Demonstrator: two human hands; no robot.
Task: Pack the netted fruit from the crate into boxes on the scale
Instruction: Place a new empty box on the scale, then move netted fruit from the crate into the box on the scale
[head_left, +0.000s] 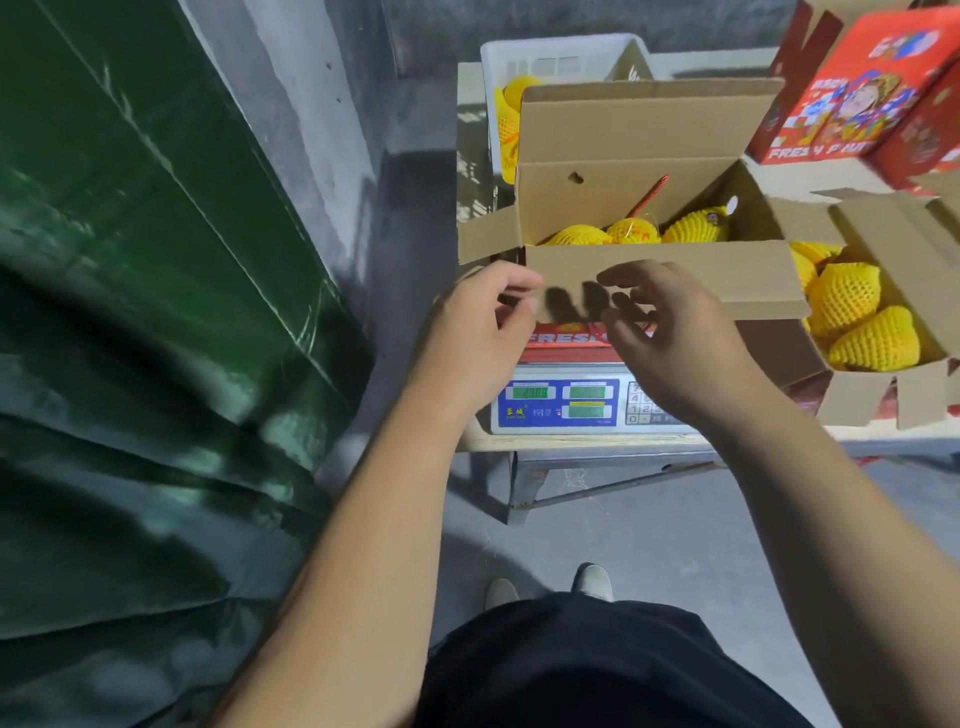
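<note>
A cardboard box (649, 156) with its flaps up stands on the white scale (566, 400). Several fruits in yellow foam net (631, 231) lie inside it. The near flap (701, 283) folds out toward me. My left hand (478, 322) hovers at that flap's left corner, fingers curled and empty. My right hand (670, 338) floats just before the flap, fingers spread, holding nothing. Behind the box is a white plastic crate (561, 57) with more netted fruit (511, 111) in it.
A second open box (883, 395) with netted fruit (852, 312) sits to the right on the table (597, 444). Red printed boxes (857, 88) stand at the back right. A green tarp (145, 312) fills the left side. My shoes (550, 584) stand on grey floor.
</note>
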